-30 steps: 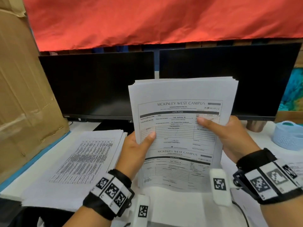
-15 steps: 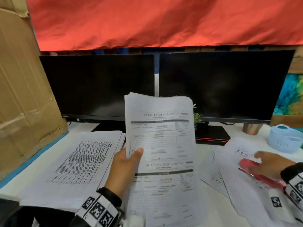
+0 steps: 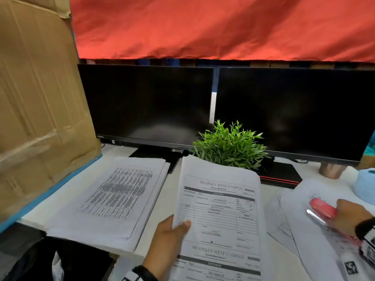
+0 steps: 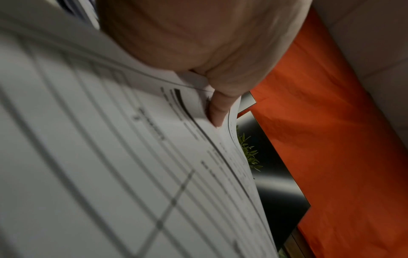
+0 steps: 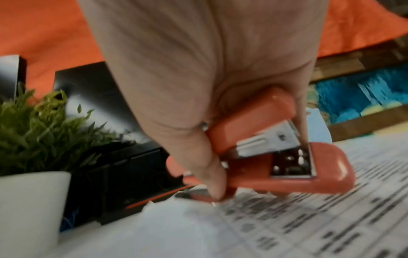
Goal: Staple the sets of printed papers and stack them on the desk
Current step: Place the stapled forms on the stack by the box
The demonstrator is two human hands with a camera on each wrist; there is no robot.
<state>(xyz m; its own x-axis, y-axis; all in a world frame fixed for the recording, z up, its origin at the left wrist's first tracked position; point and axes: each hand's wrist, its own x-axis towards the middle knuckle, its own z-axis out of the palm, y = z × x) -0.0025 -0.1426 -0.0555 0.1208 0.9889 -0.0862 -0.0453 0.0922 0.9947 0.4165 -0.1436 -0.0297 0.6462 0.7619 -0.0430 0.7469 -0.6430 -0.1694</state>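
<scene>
My left hand (image 3: 170, 234) grips a set of printed forms (image 3: 219, 216) by its left edge, thumb on the top sheet, holding it over the middle of the desk. In the left wrist view the thumb (image 4: 218, 111) presses the forms (image 4: 110, 165) from above. At the right, my right hand (image 3: 351, 218) grips a red stapler (image 3: 322, 209) just above loose printed sheets (image 3: 300, 224). The right wrist view shows my fingers (image 5: 212, 167) curled round the stapler (image 5: 287, 167), its metal magazine exposed. A thick stack of table printouts (image 3: 113, 195) lies at the left.
Two dark monitors (image 3: 146, 102) stand at the back of the white desk (image 3: 170, 189), with a small green plant (image 3: 229, 147) between them. Cardboard (image 3: 36, 98) walls the left side. A light blue basket (image 3: 365, 185) and a copper cup (image 3: 330, 169) sit at the far right.
My right hand let go of the forms, went right and took hold of the red stapler. The left hand alone lowered the forms, uncovering the plant.
</scene>
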